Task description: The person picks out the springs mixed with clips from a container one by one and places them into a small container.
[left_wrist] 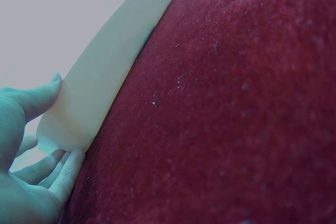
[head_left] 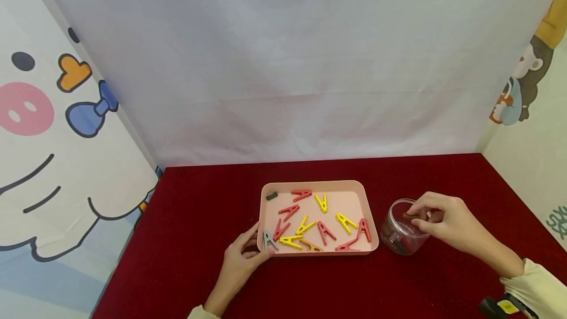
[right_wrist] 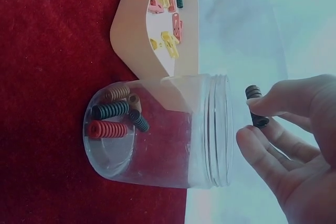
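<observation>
My right hand [head_left: 447, 218] pinches a dark brown coil spring [right_wrist: 253, 92] between thumb and fingers, just above the open mouth of a clear plastic jar [right_wrist: 168, 150]. Several springs lie at the bottom of that jar, among them a red spring [right_wrist: 107, 129] and a dark green spring [right_wrist: 110, 110]. At the near left corner of a pale pink tray [head_left: 345, 195], my left hand [head_left: 239, 262] grips the wall, thumb on the front side and fingers round the corner. Red, yellow and grey clothespins are scattered in the tray, with a small dark green spring [head_left: 272, 195] at its far left corner.
The jar stands right of the tray on a dark red cloth-covered table [head_left: 328, 289]. A white curtain [head_left: 283, 63] rises behind the table, and printed cartoon panels [head_left: 48, 171] flank it on both sides.
</observation>
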`<state>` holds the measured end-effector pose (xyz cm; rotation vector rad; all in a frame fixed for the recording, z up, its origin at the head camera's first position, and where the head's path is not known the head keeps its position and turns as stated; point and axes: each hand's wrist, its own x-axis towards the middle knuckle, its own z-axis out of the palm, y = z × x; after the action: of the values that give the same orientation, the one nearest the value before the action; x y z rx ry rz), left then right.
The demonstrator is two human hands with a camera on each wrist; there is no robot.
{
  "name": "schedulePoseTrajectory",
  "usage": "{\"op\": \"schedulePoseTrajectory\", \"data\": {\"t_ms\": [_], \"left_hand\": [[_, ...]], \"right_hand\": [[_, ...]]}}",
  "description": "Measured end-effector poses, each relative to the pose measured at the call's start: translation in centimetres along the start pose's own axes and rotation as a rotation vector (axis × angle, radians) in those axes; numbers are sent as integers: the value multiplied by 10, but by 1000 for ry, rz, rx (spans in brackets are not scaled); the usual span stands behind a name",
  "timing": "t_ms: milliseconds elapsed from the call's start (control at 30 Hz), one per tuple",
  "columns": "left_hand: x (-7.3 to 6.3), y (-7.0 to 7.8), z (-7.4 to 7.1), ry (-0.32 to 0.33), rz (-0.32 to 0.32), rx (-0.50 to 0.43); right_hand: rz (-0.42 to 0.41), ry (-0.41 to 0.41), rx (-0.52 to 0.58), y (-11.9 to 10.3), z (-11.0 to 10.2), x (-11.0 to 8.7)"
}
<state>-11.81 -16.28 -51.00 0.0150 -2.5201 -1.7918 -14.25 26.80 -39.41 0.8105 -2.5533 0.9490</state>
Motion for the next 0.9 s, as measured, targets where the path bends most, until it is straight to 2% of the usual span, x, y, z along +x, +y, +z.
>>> {"op": "schedulePoseTrajectory", "data": {"t_ms": [167,400,900], "left_hand": [[0,0,-1,-1,10,-3],[-12,37,-7,-31,-4,-47],[-13,39,-8,-33,1,-41]], "right_hand": [[1,19,-15,1,0,0],[12,12,-1,2,0,1],[21,14,-21,9,13,1]]}}
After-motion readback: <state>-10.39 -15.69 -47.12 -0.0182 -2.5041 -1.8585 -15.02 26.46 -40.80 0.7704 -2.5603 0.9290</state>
